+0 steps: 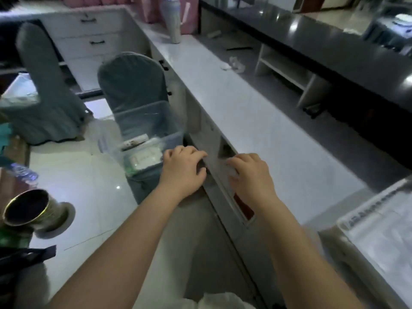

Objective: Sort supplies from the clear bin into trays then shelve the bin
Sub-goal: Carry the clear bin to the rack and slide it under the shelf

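The clear bin [156, 121] stands on the seat of a grey-covered chair [131, 79], pushed up against the white counter [256, 121]. White packets and small boxes [142, 157] lie in the bin's bottom. Just right of the bin, my left hand [182, 168] curls its fingers over the left edge of a grey drawer front [214, 152] below the counter's edge. My right hand [252, 172] has its fingers bent over the same panel's upper edge. Something red [244, 207] shows in the drawer gap under my right wrist.
A second covered chair [42, 85] stands to the left. A brass cup [33, 210] and a water bottle [22, 172] sit at the lower left. A tall vase [174, 21] and crumpled tissue [234, 63] are on the counter; a printed paper stack [379, 228] lies right.
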{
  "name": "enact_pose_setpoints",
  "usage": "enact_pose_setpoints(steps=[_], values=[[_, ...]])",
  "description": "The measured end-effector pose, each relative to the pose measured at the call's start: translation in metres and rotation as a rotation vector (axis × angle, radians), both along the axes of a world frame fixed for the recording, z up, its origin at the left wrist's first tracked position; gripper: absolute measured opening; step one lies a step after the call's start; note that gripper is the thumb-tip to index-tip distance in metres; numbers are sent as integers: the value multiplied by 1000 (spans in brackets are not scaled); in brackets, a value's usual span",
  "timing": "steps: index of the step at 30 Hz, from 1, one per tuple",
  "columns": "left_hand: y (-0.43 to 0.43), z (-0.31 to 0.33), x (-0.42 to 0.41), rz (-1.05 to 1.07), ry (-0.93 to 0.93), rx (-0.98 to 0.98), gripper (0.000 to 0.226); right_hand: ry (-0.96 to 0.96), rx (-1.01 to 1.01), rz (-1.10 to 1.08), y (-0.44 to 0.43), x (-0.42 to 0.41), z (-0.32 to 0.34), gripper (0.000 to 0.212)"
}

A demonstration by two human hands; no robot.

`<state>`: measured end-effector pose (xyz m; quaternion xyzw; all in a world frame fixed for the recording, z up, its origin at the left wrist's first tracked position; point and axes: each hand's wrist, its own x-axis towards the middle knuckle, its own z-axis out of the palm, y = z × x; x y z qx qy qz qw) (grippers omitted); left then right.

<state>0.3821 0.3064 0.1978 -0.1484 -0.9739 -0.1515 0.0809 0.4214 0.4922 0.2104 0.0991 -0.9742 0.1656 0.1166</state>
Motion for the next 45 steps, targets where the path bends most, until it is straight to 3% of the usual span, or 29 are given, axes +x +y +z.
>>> enact_pose_setpoints(steps=[5, 12, 18, 26, 32, 37, 45], values=[[-115, -15, -23, 194, -75, -16, 41, -54, 72, 207, -113, -60, -10, 36], [-230, -38, -78, 396, -117, 47, 41, -120, 64, 331, -219, -153, -25, 35], [-297, -21, -206, 447, -42, 30, 40, -85, -29, 370, -291, -283, -36, 35], [-363, 27, -406, 402, -3, -5, 39, -159, 28, 342, -344, -486, -4, 46], [-363, 27, -525, 221, 16, 63, 39, -133, -69, 192, -363, -564, 10, 48], [-359, 19, -616, -41, -21, 23, 43, -151, -188, -175, -355, -604, 1, 48], [-356, 9, -685, -480, -54, -55, 43, -88, -111, -548, -385, -597, -4, 34]])
